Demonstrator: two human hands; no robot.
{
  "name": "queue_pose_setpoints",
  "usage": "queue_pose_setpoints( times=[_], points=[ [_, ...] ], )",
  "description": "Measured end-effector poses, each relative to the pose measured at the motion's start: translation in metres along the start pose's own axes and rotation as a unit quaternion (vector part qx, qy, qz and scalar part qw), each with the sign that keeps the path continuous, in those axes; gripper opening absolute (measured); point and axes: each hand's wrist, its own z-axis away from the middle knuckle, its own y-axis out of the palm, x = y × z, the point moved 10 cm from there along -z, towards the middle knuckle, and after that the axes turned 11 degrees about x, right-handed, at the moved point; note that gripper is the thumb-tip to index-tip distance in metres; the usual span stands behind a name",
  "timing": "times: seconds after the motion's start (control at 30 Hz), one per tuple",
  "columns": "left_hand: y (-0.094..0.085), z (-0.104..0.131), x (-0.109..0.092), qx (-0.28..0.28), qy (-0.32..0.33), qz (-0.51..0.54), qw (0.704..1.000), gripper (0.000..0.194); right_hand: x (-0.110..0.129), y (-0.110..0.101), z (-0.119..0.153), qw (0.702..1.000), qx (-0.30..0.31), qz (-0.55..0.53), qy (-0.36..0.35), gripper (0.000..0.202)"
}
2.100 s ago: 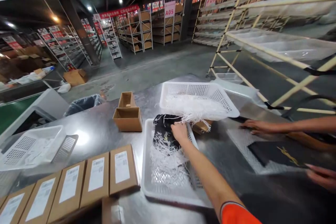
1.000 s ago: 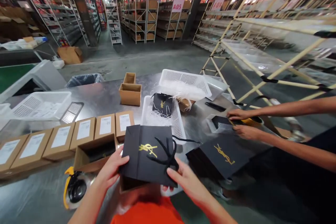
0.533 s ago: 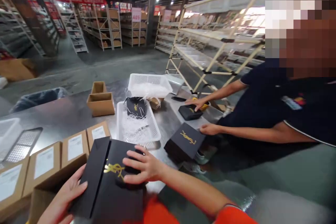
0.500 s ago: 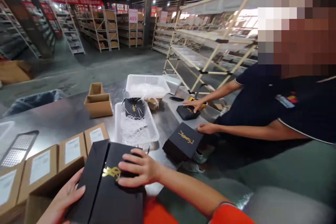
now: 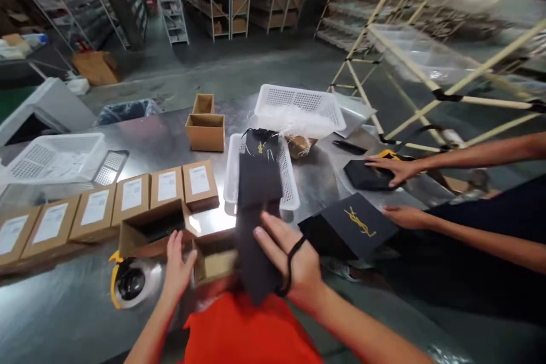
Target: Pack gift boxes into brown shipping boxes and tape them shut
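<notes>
Clock directions are read from the middle of the view. The torso (image 5: 251,330) sits at six o'clock. The left forearm (image 5: 153,321) enters at seven and angles towards one, its wrist nearly straight. The left hand (image 5: 178,264) is loosely unfolded, fingers bunched towards twelve, thumb apart and pointing to one. The right forearm (image 5: 362,327) enters at five and slants towards ten. The right hand (image 5: 301,256) is closed in a grip, two fingers reaching out towards ten, slightly parted; its thumb is hidden. Both forearms are bare.
</notes>
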Motion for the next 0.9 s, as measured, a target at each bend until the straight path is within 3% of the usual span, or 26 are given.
queue_pose_setpoints(
  times=[0.07, 0.13, 0.2, 0.3, 0.43, 0.57, 0.73, 0.83, 0.9],
  points=[
    [0.010, 0.013, 0.003, -0.009, 0.051, -0.024, 0.998, 0.062, 0.030, 0.058, 0.010, 0.986, 0.162, 0.017, -0.036, 0.042],
    [0.020, 0.019, 0.005, 0.000, 0.072, -0.037, 0.997, 0.058, 0.050, 0.110, 0.026, 0.950, 0.303, 0.035, -0.062, 0.038],
    [0.032, 0.017, 0.012, 0.039, 0.059, -0.038, 0.997, 0.054, 0.061, 0.141, 0.035, 0.916, 0.391, 0.038, -0.085, 0.036],
    [0.044, 0.011, 0.024, 0.071, 0.027, -0.021, 0.997, 0.053, 0.064, 0.156, 0.027, 0.883, 0.458, 0.011, -0.102, 0.031],
    [0.045, 0.008, 0.035, 0.048, 0.015, 0.019, 0.999, 0.055, 0.069, 0.160, 0.006, 0.846, 0.522, -0.030, -0.103, 0.024],
    [0.046, 0.008, 0.039, 0.060, 0.012, 0.046, 0.997, 0.055, 0.074, 0.174, 0.000, 0.814, 0.570, -0.041, -0.100, 0.026],
    [0.044, 0.009, 0.040, 0.066, -0.009, 0.046, 0.997, 0.060, 0.055, 0.209, 0.019, 0.753, 0.653, -0.063, -0.048, 0.035],
    [0.040, 0.010, 0.039, 0.054, -0.025, 0.029, 0.998, 0.061, 0.053, 0.232, 0.030, 0.711, 0.687, -0.143, -0.038, 0.040],
    [0.042, 0.010, 0.038, 0.067, -0.027, 0.020, 0.997, 0.062, 0.048, 0.248, 0.025, 0.717, 0.663, -0.215, 0.001, 0.037]
  ],
)
